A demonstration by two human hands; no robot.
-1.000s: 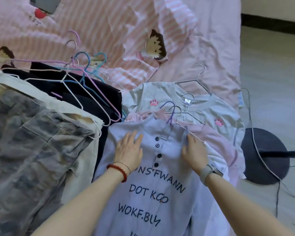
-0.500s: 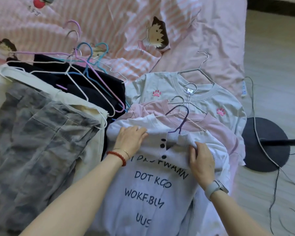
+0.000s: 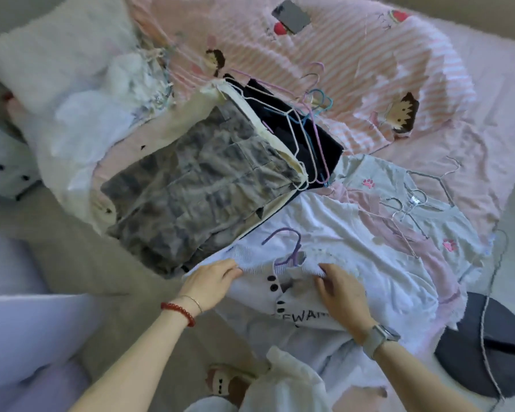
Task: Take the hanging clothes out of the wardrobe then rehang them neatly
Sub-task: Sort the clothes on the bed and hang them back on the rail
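Both hands worked the collar of the white lettered polo shirt (image 3: 369, 281). The left hand (image 3: 211, 285) pinched the ribbed collar at its left end, fingers curled onto the fabric; the right hand (image 3: 342, 292) gripped the collar's right side, fingertips tucked under the edge. Between the two grips the purple hanger (image 3: 286, 248) poked out of the neck opening, its hook lying just beyond the fingers. The dark placket buttons (image 3: 274, 286) sat just below the collar, nearer the person.

To do this well, the collar probably needed pulling evenly to both sides so the shoulders seat squarely on the hanger.

Beyond the right hand lay a pink top (image 3: 422, 242) and a grey paw-print tee (image 3: 446, 221), each with a wire hanger. Beyond the left hand lay camouflage trousers (image 3: 197, 188) and loose hangers (image 3: 306, 120) on dark clothing, all on the pink striped bedding (image 3: 354, 55).
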